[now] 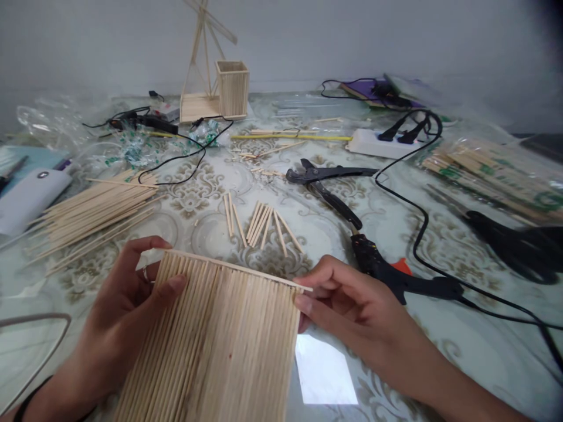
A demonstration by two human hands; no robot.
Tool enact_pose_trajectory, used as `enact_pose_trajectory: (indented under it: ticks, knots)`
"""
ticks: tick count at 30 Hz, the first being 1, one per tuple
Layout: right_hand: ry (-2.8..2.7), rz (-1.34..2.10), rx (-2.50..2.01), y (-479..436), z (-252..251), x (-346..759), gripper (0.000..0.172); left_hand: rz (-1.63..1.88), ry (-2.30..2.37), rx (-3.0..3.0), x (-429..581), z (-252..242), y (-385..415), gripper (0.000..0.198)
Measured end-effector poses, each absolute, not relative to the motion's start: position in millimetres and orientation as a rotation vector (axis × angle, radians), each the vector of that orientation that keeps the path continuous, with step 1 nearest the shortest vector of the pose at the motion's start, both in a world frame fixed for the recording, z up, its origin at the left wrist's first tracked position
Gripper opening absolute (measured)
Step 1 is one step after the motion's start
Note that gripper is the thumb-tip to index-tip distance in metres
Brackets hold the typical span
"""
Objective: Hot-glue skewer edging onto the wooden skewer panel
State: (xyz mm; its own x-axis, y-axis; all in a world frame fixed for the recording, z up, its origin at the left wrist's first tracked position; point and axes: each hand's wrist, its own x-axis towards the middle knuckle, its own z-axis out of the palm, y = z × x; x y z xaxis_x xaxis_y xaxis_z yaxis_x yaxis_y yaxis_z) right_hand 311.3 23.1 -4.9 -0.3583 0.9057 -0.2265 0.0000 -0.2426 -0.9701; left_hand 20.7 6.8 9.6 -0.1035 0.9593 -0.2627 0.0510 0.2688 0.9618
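A panel of wooden sticks, laid side by side, is held up in front of me. One thin wooden stick lies crosswise along its top edge and juts a little past the right corner. My left hand grips the panel's upper left, thumb on the front face and fingers behind. At the upper right corner, my right hand pinches the crosswise stick's end between thumb and fingers. Several short cut sticks lie on the patterned tablecloth just beyond the panel.
A hot glue gun lies to the right, below cutting pliers. Scissors and bagged sticks sit farther right. A black cord runs to a white power strip. Long sticks lie left; a stick-built box stands behind.
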Motion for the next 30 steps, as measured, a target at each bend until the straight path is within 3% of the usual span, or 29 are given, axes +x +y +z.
enact_pose_trajectory:
  ticks: [30]
  knots:
    - [-1.394,1.596,-1.202,22.4,-4.7,312.7,0.021,1.021,1.372,0.951,21.8,9.7,6.4,0.047]
